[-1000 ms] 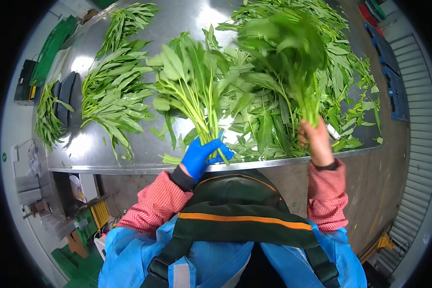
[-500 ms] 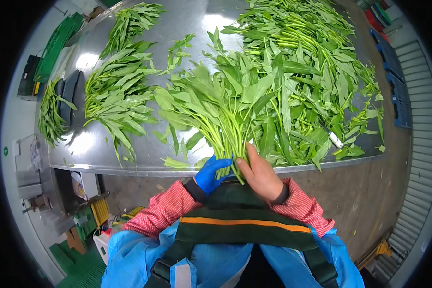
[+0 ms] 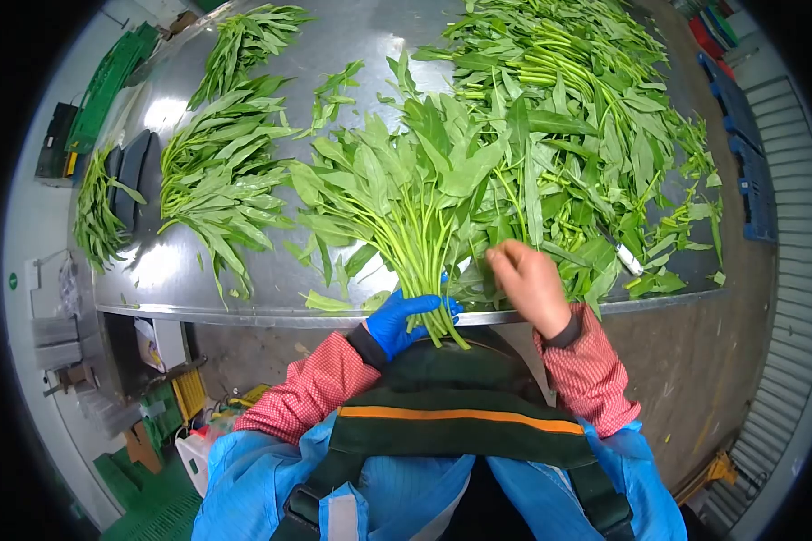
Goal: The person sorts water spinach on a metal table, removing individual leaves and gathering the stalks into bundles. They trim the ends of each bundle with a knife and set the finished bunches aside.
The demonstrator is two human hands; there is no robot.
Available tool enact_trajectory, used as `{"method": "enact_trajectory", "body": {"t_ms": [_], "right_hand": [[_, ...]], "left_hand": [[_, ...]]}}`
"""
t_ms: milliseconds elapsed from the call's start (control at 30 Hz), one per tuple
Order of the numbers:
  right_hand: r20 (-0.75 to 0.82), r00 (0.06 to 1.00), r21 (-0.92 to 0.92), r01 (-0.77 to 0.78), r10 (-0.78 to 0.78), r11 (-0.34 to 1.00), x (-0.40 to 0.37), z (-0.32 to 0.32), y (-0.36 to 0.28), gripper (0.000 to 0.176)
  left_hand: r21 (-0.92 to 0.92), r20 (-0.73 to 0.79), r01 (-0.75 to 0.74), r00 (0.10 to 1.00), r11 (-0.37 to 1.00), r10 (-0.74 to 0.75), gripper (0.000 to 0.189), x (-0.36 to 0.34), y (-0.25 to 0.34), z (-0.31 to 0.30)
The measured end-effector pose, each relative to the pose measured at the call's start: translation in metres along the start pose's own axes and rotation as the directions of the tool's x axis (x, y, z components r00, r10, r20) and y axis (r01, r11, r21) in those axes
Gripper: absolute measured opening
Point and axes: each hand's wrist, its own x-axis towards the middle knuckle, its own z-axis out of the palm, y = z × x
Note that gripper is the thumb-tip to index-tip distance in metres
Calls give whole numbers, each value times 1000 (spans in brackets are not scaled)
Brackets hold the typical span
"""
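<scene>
My left hand (image 3: pixel 395 326), in a blue glove, is wrapped around the lower stems of a bunch of water spinach (image 3: pixel 415 225). The bunch leans upright over the table's front edge, leaves fanned away from me and cut stem ends below the glove. My bare right hand (image 3: pixel 534 284) is apart from the bunch, to its right, with its fingers curled together. Whether anything is between those fingers is hidden. Just beyond it lies a large pile of loose water spinach (image 3: pixel 577 135). A white-handled tool (image 3: pixel 630 261) rests on the pile's near right side, its other end covered by leaves.
Several sorted bunches (image 3: pixel 221 162) lie on the left of the metal table (image 3: pixel 334 36). A dark tray-like object (image 3: pixel 132 180) stands beside the leftmost bunch. Loose leaves (image 3: pixel 329 302) are scattered near the front edge. Blue crates (image 3: pixel 751 189) stand past the right side, a green crate (image 3: pixel 108 86) past the left.
My right hand has let go of the bunch and moved right and slightly up toward the pile, its fingers curling. My left hand still grips the stems, nearly in place.
</scene>
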Motion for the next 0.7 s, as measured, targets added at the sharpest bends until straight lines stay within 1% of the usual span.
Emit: {"method": "enact_trajectory", "body": {"t_ms": [100,133,200,233,300,333,400,500,600,633,667,700], "right_hand": [[181,983,187,-36,2,982,18,25,27,39],[171,983,293,15,-68,956,20,44,35,39],[123,968,518,125,-218,846,21,73,42,24],[142,979,623,25,-145,781,19,70,37,21],[207,978,792,-165,-4,588,13,59,27,16],[215,977,798,-183,13,574,13,51,27,11],[156,987,852,-113,-43,512,10,46,28,9],[72,997,887,-52,-25,458,5,49,23,7],[-115,992,894,82,50,440,18,70,22,7],[-203,979,840,188,-28,510,23,81,27,8],[-216,976,833,171,25,526,23,91,26,10],[-291,956,698,232,-28,678,21,94,29,10]], "left_hand": [[-17,-22,-23,999,1000,23,52,0,1,5],[-1,-41,-6,999,1000,6,50,-1,2,6],[26,-83,26,996,999,-24,45,-2,5,8],[51,-110,29,994,998,-23,43,-3,5,9],[104,-161,39,987,994,-22,39,-5,5,11],[114,-155,27,988,993,-9,38,-5,4,10],[128,-140,4,990,992,14,36,-3,0,9],[230,-105,14,994,973,10,36,0,1,25],[172,-26,-28,999,985,33,37,9,-13,22],[193,-92,5,996,981,13,39,6,-9,31],[150,-99,6,995,989,9,38,7,-10,30],[104,-105,4,994,995,7,37,9,-12,27]]}}
